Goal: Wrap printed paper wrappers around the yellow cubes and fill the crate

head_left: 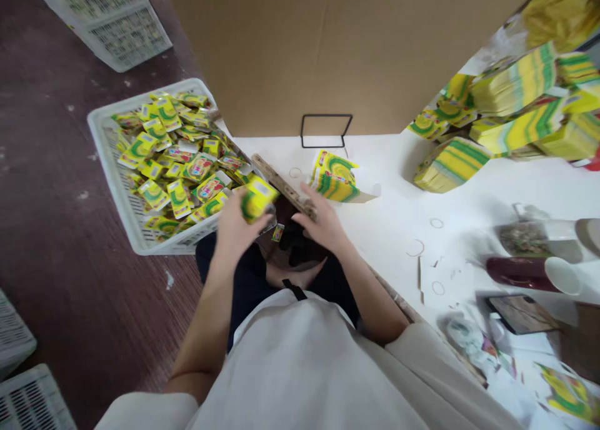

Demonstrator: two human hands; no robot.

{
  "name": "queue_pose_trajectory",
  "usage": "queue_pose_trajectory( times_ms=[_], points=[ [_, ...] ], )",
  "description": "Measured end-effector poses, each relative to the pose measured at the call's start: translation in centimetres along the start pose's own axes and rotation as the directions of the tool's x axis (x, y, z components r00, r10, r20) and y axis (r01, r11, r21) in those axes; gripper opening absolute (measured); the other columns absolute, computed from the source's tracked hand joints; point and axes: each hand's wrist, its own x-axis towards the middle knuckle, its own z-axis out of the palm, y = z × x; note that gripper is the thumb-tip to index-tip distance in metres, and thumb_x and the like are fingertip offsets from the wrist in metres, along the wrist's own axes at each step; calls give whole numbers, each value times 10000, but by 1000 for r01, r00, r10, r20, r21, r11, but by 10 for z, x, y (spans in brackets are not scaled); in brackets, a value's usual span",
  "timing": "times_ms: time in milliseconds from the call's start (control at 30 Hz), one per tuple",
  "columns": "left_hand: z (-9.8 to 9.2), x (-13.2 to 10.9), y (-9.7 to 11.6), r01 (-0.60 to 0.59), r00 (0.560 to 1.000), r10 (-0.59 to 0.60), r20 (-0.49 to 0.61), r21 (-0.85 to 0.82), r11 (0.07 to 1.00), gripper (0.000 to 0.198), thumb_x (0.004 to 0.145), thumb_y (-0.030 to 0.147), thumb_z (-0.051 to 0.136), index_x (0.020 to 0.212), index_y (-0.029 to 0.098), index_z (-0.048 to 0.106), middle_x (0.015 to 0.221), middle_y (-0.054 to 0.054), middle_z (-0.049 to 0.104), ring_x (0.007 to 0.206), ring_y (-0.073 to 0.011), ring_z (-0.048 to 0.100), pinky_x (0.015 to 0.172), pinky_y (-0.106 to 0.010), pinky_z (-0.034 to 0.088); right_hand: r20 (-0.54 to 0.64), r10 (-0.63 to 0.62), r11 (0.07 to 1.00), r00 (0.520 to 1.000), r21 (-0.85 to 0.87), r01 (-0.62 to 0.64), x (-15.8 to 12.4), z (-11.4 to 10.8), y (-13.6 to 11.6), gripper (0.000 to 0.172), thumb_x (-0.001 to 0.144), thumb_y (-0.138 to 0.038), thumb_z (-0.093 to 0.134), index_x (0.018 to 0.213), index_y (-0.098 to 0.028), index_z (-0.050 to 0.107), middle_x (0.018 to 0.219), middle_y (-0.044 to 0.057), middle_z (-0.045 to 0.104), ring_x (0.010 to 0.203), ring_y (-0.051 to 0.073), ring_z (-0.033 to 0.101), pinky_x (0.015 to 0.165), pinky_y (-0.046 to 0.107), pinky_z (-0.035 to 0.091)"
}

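My left hand (pixel 234 227) holds a small yellow-green packet (pixel 259 199), blurred by motion, near the right edge of a white basket (pixel 112 167). Many similar yellow-green packets (pixel 179 195) are heaped in that basket. At the table's wooden edge (pixel 281 183), my right hand (pixel 324 222) has its fingers apart with nothing between them. Just beyond its fingertips, a short stack of yellow-green printed cards (pixel 335 177) rests on the white table (pixel 384 230).
A large cardboard sheet (pixel 309 55) stands behind a black wire frame (pixel 325 131). Bundled cards (pixel 452 164) lie at the right, with a maroon cup (pixel 522 274) and a phone (pixel 522 313) nearer. Stacked crates (pixel 126 36) stand on the floor at upper left.
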Motion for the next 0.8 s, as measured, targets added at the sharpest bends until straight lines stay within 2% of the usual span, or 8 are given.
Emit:
queue_pose_trajectory(
  times_ms=[67, 100, 167, 300, 400, 600, 700, 800],
  points=[
    [-15, 15, -22, 64, 963, -38, -269, 91, 994, 1150, 572, 439, 943, 1477, 97, 322, 1549, -256, 390, 1469, -449, 331, 1232, -628, 254, -182, 132, 964, 974, -206, -169, 14, -28, 12, 408, 952, -375, 603, 1306, -171, 611, 1314, 148, 645, 1205, 252, 595, 1080, 407, 455],
    [-20, 20, -32, 73, 937, -34, -347, 101, 992, 1208, 594, 475, 931, 1512, 63, 264, 1571, -273, 348, 1489, -446, 292, 1246, -631, 217, -284, 216, 903, 934, -305, -301, 20, -43, 18, 369, 956, -357, 605, 1276, -174, 625, 1286, 148, 641, 1168, 246, 587, 1063, 406, 445],
    [-21, 23, -46, 36, 922, -13, -387, 52, 998, 1141, 681, 518, 868, 1508, 11, 268, 1541, -289, 379, 1464, -430, 348, 1231, -619, 270, -366, 292, 831, 884, -361, -424, 30, -64, 30, 299, 917, -303, 667, 1165, -136, 663, 1192, 179, 640, 1120, 278, 552, 1053, 464, 398],
    [9, 5, -45, -67, 987, 42, -157, -160, 985, 728, 789, 493, 768, 1363, 121, 518, 1369, -193, 589, 1310, -365, 547, 1135, -596, 425, -365, 353, 780, 862, -394, -486, 37, -74, 42, 191, 858, -220, 739, 996, -114, 660, 1078, 175, 643, 1076, 276, 510, 1020, 458, 359],
    [35, -15, -31, -28, 998, 44, 42, -326, 945, 505, 825, 435, 738, 1262, 215, 613, 1295, -140, 650, 1237, -330, 607, 1069, -553, 492, -369, 357, 778, 858, -392, -491, 39, -70, 41, 251, 825, -210, 777, 991, -122, 611, 1097, 158, 632, 1069, 250, 498, 1006, 422, 354],
    [54, -31, 1, 107, 950, 90, 300, -581, 807, 551, 783, 409, 788, 1268, 209, 619, 1245, -138, 690, 1150, -291, 668, 1016, -500, 530, -413, 341, 843, 845, -263, -469, 33, -71, 28, 281, 835, -148, 716, 1014, -184, 502, 943, 53, 608, 852, 189, 527, 846, 361, 403],
    [67, -32, 19, 189, 947, 103, 304, -789, 585, 822, 641, 501, 897, 1345, 242, 563, 1352, -154, 634, 1220, -318, 635, 972, -470, 557, -330, 325, 913, 886, -133, -385, 17, -52, 10, 236, 847, -200, 684, 955, -236, 477, 847, 0, 584, 718, 162, 522, 742, 330, 429],
    [77, -30, 38, 201, 972, 61, 228, -937, 287, 757, 661, 722, 791, 1223, 240, 634, 1289, -133, 664, 1232, -320, 631, 967, -455, 573, -25, 231, 965, 973, 129, -226, -5, -14, -12, 189, 820, -270, 683, 839, -246, 496, 757, -15, 579, 659, 155, 535, 655, 310, 452]
  ],
)
